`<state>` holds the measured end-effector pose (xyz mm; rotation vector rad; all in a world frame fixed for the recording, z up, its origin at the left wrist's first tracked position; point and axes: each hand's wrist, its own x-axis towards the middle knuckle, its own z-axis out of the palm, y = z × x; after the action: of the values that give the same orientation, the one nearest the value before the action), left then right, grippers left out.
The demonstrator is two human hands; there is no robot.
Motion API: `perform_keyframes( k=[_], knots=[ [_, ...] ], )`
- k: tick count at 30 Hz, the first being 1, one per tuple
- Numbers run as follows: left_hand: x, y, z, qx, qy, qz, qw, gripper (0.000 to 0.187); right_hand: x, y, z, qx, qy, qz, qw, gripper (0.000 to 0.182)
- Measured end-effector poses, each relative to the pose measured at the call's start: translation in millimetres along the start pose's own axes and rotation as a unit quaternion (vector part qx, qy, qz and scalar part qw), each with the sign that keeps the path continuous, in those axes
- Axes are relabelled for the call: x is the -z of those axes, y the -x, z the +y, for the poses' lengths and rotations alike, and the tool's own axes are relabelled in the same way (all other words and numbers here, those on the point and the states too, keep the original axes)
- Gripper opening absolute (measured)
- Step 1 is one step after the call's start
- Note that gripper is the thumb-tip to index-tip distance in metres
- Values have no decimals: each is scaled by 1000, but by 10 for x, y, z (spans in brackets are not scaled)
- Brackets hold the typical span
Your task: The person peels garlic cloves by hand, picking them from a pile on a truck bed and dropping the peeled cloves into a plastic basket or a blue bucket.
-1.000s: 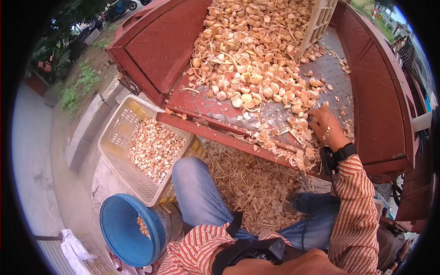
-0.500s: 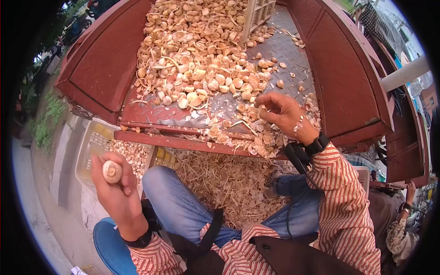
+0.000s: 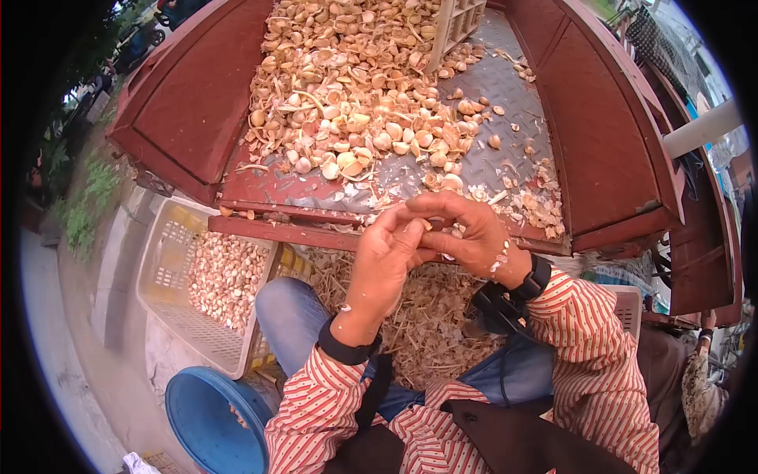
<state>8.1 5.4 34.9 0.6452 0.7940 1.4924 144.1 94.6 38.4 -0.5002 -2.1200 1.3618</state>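
My left hand and my right hand meet in front of the cart's edge, fingertips pinched together. Between them is a garlic bulb, mostly hidden by the fingers, with only a small pale part showing. Bits of papery skin stick to both hands. Just beyond lies a heap of garlic bulbs and loose husks on the metal cart bed.
At left a pale plastic crate holds cleaned garlic; a blue bucket stands below it. Garlic skins and stalks cover the ground between my knees. A lattice crate stands on the bed. Another person's arm shows at right.
My left hand has moved from above the crate, rightward and up, bringing the garlic bulb to my right hand. My right hand has come down and left from the cart bed.
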Motion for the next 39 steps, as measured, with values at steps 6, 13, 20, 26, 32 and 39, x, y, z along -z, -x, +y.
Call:
perform_keyframes(
  k=[6, 13, 20, 26, 32, 39],
  knots=[
    [28, -36, -118, -30, -103, 80, 991, 24, 46, 21, -112, 174, 197, 56, 963, 27],
    [-549, 439, 437, 30, 40, -69, 996, 29, 574, -75, 150, -18, 340, 137, 930, 21],
    [-1287, 1020, 682, -115, 182, -357, 909, 17, 1096, -457, 768, -154, 503, 86, 846, 25],
    [-1240, 1040, 716, -105, 190, -369, 904, 16, 858, -254, 510, -105, 415, 2, 904, 24],
    [-1273, 1089, 706, -92, 211, -334, 914, 15, 635, -23, 352, -107, 330, 42, 937, 29],
    [-1156, 1057, 718, -71, 130, -334, 931, 15, 539, -54, 379, -88, 257, 46, 961, 28]
  ],
)
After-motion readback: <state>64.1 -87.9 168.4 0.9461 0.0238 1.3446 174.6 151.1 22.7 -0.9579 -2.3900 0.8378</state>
